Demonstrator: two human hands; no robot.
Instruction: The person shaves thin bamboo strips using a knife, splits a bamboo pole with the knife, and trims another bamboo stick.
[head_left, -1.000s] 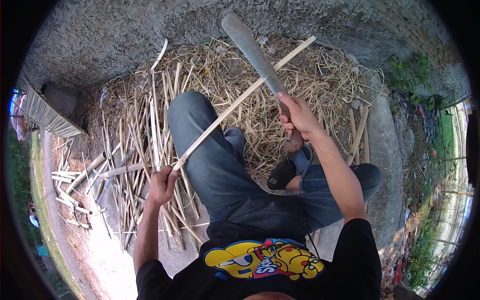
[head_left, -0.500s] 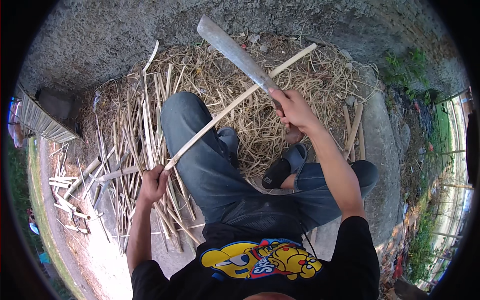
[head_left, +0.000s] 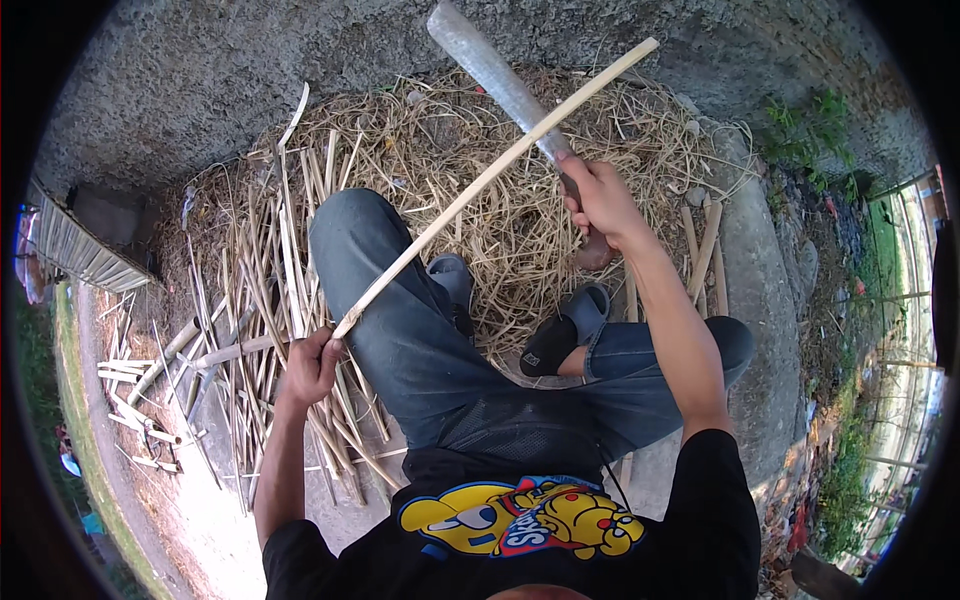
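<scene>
a long pale bamboo strip (head_left: pixel 490 180) runs on a slant across the middle of the view, from about 1 o'clock near the top rim down toward 8 o'clock, passing above the raised left knee in blue jeans (head_left: pixel 370 260). its lower end is clamped in the closed fist of the left hand (head_left: pixel 312 365). the right hand (head_left: pixel 598 200), at about 1 o'clock from the centre, is wrapped tight around the handle of a long grey blade (head_left: pixel 490 70), which points up and away toward 12 o'clock. the blade crosses the strip just above the right hand and seems to touch it there; which edge meets the strip cannot be told.

below the strip, a heap of dry straw-coloured shavings (head_left: pixel 470 150) spreads from 10 to 2 o'clock. a dark slipper (head_left: pixel 560 335) rests on the foot just past centre, at the edge of the shavings. to the left, from 8 to 10 o'clock, lies a loose pile of split bamboo slats (head_left: pixel 260 300). rough grey concrete ground (head_left: pixel 200 90) fills the top, and green weeds (head_left: pixel 820 130) grow at 2 o'clock.
</scene>
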